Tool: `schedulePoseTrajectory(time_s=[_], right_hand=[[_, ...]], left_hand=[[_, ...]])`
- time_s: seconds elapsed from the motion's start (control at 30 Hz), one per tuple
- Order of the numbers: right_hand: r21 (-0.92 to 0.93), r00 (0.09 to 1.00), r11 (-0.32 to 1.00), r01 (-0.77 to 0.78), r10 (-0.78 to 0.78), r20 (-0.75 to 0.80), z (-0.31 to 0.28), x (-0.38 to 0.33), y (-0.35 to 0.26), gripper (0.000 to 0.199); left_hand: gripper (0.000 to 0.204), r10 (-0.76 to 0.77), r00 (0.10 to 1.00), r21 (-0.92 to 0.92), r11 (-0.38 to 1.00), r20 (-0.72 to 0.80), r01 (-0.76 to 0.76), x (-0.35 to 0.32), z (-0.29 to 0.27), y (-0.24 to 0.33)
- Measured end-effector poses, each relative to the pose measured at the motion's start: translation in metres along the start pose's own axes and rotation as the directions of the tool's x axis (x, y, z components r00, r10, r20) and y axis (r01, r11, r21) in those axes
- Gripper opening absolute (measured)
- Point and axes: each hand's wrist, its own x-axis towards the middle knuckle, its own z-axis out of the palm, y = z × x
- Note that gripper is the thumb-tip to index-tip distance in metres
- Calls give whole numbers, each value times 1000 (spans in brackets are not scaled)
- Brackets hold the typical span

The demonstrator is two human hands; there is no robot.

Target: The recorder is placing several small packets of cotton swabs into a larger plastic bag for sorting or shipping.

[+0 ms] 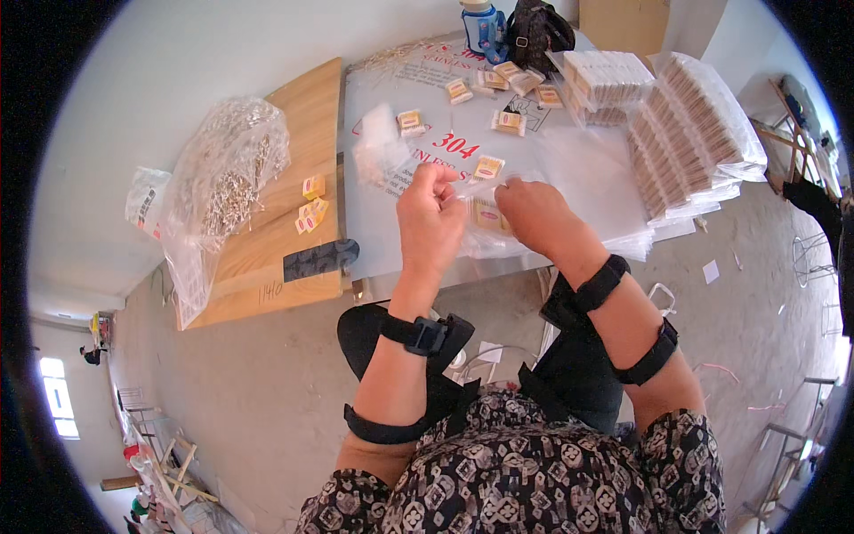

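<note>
Over the near edge of the metal-topped table, my left hand (431,214) and my right hand (538,214) are close together, fingers closed. Between them is a clear plastic bag (481,188); both hands seem to pinch its upper edge, though the left fingertips are partly hidden. Just below the bag's edge shows a small packet with a yellow label (489,216), under or inside clear plastic. Another yellow-labelled packet (487,166) lies just beyond my fingers. Crumpled clear bags (380,151) rest left of my left hand.
Several bagged stacks of thin sticks (698,125) rise at the table's right. More small packets (509,122) lie scattered farther back, near a blue bottle (483,34) and a dark backpack (539,37). On the wooden board (307,102) at left sits a large bag of cotton swabs (236,169).
</note>
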Motion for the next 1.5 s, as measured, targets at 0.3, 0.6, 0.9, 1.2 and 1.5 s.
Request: schedulePoseTrajectory(time_s=[0.3,0.6,0.9,1.2,1.5], right_hand=[[264,990,954,140,-142,-12,-47,-26,8,15],[-69,991,994,85,-77,105,-35,-39,17,17],[236,978,972,4,46,-205,-17,-41,15,11],[650,916,756,74,206,-343,-19,-51,12,9],[841,860,539,-36,445,-249,-12,-55,13,12]], left_hand=[[22,379,925,443,836,-38,-324,0,-20,11],[15,197,779,482,688,595,-542,-16,16,35],[13,-124,831,568,783,543,-255,4,39,-6],[9,-83,647,301,925,758,-233,22,53,-8],[16,-88,549,318,885,832,-341,44,54,-4]])
